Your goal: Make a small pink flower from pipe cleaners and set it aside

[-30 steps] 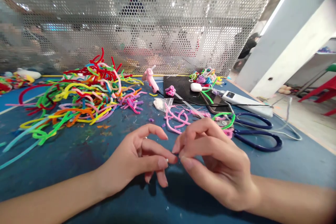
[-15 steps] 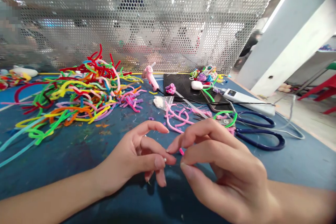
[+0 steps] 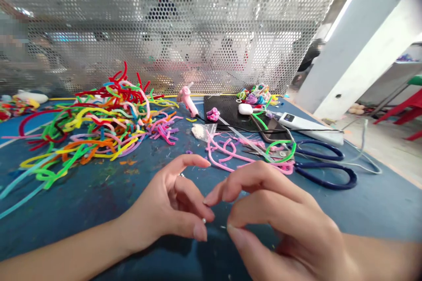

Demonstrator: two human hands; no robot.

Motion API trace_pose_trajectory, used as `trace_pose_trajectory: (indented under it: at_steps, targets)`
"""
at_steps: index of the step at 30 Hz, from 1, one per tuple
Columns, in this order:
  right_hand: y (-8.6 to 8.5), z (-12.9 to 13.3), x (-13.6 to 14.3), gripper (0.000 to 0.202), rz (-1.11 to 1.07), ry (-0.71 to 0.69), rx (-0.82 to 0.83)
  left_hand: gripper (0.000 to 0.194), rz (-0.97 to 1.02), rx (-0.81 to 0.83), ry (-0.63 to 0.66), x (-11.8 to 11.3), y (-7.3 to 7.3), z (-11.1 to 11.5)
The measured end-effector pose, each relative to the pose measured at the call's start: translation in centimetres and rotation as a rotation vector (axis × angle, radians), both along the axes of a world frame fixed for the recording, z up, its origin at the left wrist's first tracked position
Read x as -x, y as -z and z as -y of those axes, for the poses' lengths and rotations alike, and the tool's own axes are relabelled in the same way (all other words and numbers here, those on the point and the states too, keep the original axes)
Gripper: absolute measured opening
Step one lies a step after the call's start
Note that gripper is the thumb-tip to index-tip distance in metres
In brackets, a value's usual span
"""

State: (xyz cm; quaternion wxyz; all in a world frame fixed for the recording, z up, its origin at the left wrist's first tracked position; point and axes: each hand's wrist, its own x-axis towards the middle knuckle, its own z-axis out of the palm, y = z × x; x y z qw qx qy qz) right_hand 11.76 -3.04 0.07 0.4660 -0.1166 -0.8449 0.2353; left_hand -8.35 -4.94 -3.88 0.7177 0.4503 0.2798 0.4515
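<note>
Between the thumb and middle finger of my left hand (image 3: 178,202) sits a tiny white bead (image 3: 204,220); the index finger is raised and curved. My right hand (image 3: 273,215) is at the right, its thumb and a finger pinched together on something too small to make out. Its index fingertip touches or nearly touches my left middle finger near the bead. Both hands are above the blue table (image 3: 108,193). Beyond them lie pink pipe cleaner pieces (image 3: 219,167) and a small clear bag of white beads (image 3: 198,131).
A large tangle of coloured pipe cleaners (image 3: 108,118) covers the left. Farther back are a pink glue gun (image 3: 187,102) and a black pad (image 3: 227,118). Scissors with dark blue handles (image 3: 325,175), a white device (image 3: 310,128) and cables lie at the right.
My left thumb has lowered slightly away from the fingers, and the bead shows lower. The right hand has shifted slightly down. The pink tip between the hands no longer shows.
</note>
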Motion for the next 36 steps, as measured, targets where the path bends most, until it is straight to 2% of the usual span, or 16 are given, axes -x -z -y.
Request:
trace_pose_trajectory:
  at_steps: [5, 12, 22, 25, 27, 29, 31, 32, 34, 36]
  targets:
    - [-0.1, 0.2, 0.0, 0.016, 0.010, -0.018, 0.011, 0.079, -0.030, -0.004, -0.002, 0.0, -0.1, 0.1]
    - [-0.2, 0.3, -0.2, 0.015, 0.018, -0.016, -0.007, 0.083, -0.079, -0.003, -0.014, 0.0, -0.4, 0.2]
    - [-0.3, 0.2, -0.2, 0.013, 0.055, -0.037, -0.077, 0.075, -0.053, 0.001, 0.007, -0.2, -0.4, 0.0]
    - [0.1, -0.4, -0.2, 0.014, 0.023, -0.033, -0.099, 0.061, -0.224, -0.112, -0.099, -0.2, -0.7, 0.3]
    - [0.8, -1.2, -0.2, 0.014, -0.040, 0.004, -0.097, 0.039, -0.433, -0.319, -0.240, -0.1, -1.0, 0.6]
    - [1.7, -2.2, -0.2, 0.012, -0.089, 0.075, -0.049, 0.020, -0.665, -0.591, -0.275, -0.1, -1.2, 0.9]
    - [2.6, -3.0, -0.1, 0.011, -0.088, 0.158, 0.040, 0.016, -0.858, -0.775, -0.167, -0.2, -1.3, 1.1]
    - [2.9, -3.3, -0.1, 0.011, -0.078, 0.187, 0.080, 0.018, -0.933, -0.802, -0.099, -0.3, -1.3, 1.1]
    - [3.3, -3.6, -0.1, 0.011, -0.058, 0.211, 0.134, 0.020, -1.037, -0.770, -0.009, -0.6, -1.2, 1.0]
    - [3.3, -3.7, -0.1, 0.011, -0.045, 0.205, 0.152, 0.020, -1.099, -0.734, 0.027, -0.7, -1.1, 0.8]
